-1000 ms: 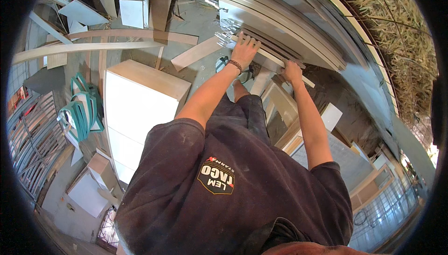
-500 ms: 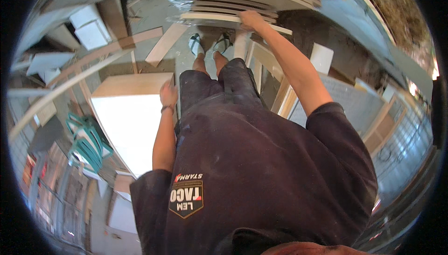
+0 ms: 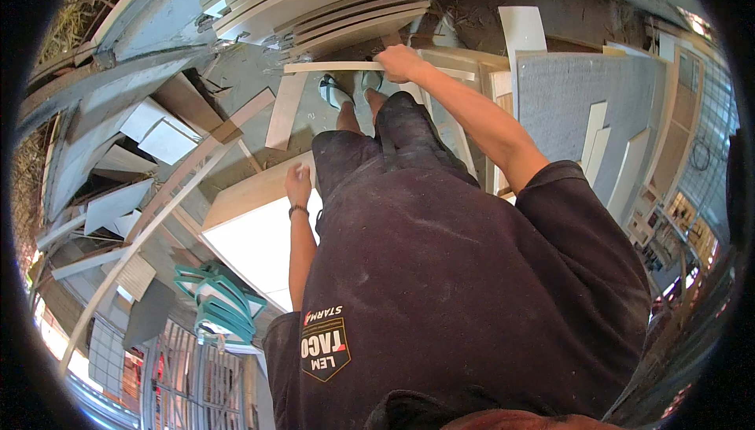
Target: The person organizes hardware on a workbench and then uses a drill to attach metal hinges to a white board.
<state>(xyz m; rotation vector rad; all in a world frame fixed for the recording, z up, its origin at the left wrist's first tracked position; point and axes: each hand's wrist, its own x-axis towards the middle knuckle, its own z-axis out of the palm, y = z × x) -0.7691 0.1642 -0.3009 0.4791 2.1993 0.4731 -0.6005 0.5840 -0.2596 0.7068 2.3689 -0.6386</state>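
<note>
My right hand (image 3: pixel 399 62) is closed around a long, narrow pale wooden strip (image 3: pixel 334 66). The strip lies crosswise in front of my feet, apart from the leaning stack of boards (image 3: pixel 362 19) beyond it. My left hand (image 3: pixel 297 184) hangs at my left side with loosely bent fingers and holds nothing that I can see. Close by it is a white panelled box (image 3: pixel 259 249) with a plywood side (image 3: pixel 248 192); whether the hand touches it, I cannot tell.
Another flat wooden plank (image 3: pixel 285 111) lies by my feet. Offcuts (image 3: pixel 161 131) and a long bent-looking batten (image 3: pixel 149 229) are on the left, with teal-edged folded pieces (image 3: pixel 216 300) nearer. A large grey panel (image 3: pixel 578 92) and wooden frames stand to the right.
My right hand has drawn the strip away from the stack, toward my body. My view has swung to the right, and my left hand stays beside the white box.
</note>
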